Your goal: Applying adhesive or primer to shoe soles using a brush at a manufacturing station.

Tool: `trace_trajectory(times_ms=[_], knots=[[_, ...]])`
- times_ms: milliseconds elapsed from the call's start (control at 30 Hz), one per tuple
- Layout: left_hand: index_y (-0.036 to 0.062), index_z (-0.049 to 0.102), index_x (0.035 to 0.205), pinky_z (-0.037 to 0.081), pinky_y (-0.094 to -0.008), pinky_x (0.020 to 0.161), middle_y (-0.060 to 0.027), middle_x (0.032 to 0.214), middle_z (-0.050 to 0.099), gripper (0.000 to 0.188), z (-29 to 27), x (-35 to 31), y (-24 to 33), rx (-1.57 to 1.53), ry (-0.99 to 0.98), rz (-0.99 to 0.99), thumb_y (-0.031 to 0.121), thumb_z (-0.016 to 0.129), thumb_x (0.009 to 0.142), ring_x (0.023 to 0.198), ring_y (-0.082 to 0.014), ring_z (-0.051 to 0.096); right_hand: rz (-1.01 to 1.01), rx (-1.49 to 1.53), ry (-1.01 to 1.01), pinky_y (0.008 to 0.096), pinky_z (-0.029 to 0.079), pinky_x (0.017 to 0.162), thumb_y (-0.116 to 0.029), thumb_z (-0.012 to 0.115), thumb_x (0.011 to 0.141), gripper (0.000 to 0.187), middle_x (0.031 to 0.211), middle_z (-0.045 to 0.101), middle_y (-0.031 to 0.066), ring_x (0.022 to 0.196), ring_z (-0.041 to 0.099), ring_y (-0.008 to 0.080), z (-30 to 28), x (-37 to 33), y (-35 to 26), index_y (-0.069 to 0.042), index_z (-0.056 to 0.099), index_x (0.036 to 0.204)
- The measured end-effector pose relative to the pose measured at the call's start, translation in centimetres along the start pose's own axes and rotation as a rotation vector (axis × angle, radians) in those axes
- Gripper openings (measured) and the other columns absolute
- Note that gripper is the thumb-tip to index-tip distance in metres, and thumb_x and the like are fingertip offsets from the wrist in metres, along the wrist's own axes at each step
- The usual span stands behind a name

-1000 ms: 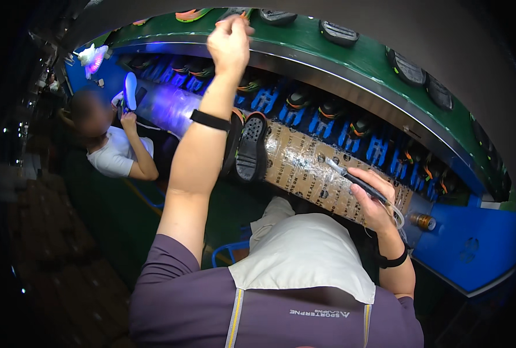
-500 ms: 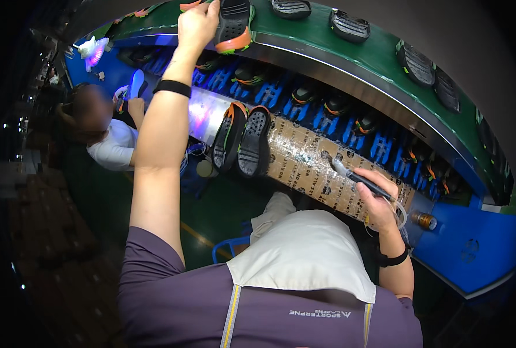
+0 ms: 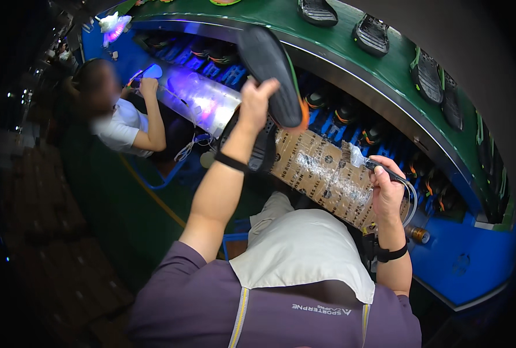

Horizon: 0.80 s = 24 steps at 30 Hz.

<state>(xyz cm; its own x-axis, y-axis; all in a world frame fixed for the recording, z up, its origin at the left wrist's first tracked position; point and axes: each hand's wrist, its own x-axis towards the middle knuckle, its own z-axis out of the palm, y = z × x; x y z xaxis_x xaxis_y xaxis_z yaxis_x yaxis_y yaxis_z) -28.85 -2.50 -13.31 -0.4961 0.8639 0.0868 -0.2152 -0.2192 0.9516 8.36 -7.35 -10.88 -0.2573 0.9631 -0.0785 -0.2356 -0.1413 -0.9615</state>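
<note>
My left hand [image 3: 257, 105] grips a black shoe sole [image 3: 274, 78] with a green edge and an orange heel, held raised above the bench, its flat dark side showing. Beneath that hand, partly hidden by my wrist, another dark sole [image 3: 262, 149] lies at the left end of the cardboard-covered bench top [image 3: 322, 168]. In my right hand [image 3: 389, 187] is a brush [image 3: 377, 165] with a black handle, a whitish wrapped neck and a clear tube at its rear. Its bristles point left, over the cardboard's far edge.
A green conveyor belt [image 3: 380, 17] with several dark soles curves along the far side. Under it, blue racks [image 3: 322, 119] hold several shoes. An orange can [image 3: 417, 234] lies on the blue surface at right. To the left, a co-worker [image 3: 127, 124] in white handles a blue-lit piece.
My left hand has come down from the belt toward the middle, carrying a sole. My right hand has shifted slightly right and up with the brush.
</note>
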Motion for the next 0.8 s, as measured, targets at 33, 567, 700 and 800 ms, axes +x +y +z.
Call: trace_trajectory(times_ms=[33, 567, 700, 800], knots=[[-0.0085, 0.065, 0.125, 0.056, -0.0359, 0.092, -0.0122, 0.109, 0.076, 0.036, -0.5, -2.5, -1.4, -0.004, -0.074, -0.164, 0.007, 0.065, 0.092, 0.1, -0.0201, 0.072, -0.001, 0.0, -0.012, 0.0219, 0.046, 0.069, -0.013, 0.074, 0.094, 0.03, 0.093, 0.071, 0.0018, 0.074, 0.057, 0.0066, 0.4, 0.1, -0.3, 0.004, 0.073, 0.119], [0.0082, 0.042, 0.16, 0.038, -0.0461, 0.124, -0.0126, 0.159, 0.051, 0.095, 3.9, -15.6, -3.5, -0.875, -0.285, -0.591, 0.082, 0.029, 0.101, 0.146, -0.0287, 0.049, -0.131, -0.252, -0.175, 0.0213, 0.046, 0.067, -0.011, 0.073, 0.096, 0.019, 0.083, 0.069, -0.0032, 0.074, 0.057, 0.0032, 10.0, 5.4, -1.1, -0.001, 0.079, 0.111], [0.0101, 0.039, 0.162, 0.037, -0.0443, 0.124, -0.0105, 0.16, 0.049, 0.082, 5.2, -16.2, -3.7, -0.788, -0.272, -0.536, 0.071, 0.026, 0.109, 0.146, -0.0258, 0.049, -0.179, -0.255, -0.147, 0.0241, 0.049, 0.07, -0.01, 0.073, 0.095, 0.021, 0.086, 0.069, -0.0023, 0.078, 0.06, 0.0059, 11.3, 5.5, -0.7, -0.003, 0.078, 0.114], [0.0083, 0.041, 0.16, 0.038, -0.0439, 0.124, -0.0105, 0.157, 0.052, 0.079, 4.9, -15.2, -3.6, -0.674, -0.306, -0.416, 0.068, 0.023, 0.111, 0.144, -0.0249, 0.05, -0.346, -0.532, -0.267, 0.0295, 0.054, 0.077, -0.01, 0.075, 0.093, 0.023, 0.095, 0.074, 0.006, 0.084, 0.067, 0.0147, 10.4, 4.3, -0.4, -0.006, 0.078, 0.116]])
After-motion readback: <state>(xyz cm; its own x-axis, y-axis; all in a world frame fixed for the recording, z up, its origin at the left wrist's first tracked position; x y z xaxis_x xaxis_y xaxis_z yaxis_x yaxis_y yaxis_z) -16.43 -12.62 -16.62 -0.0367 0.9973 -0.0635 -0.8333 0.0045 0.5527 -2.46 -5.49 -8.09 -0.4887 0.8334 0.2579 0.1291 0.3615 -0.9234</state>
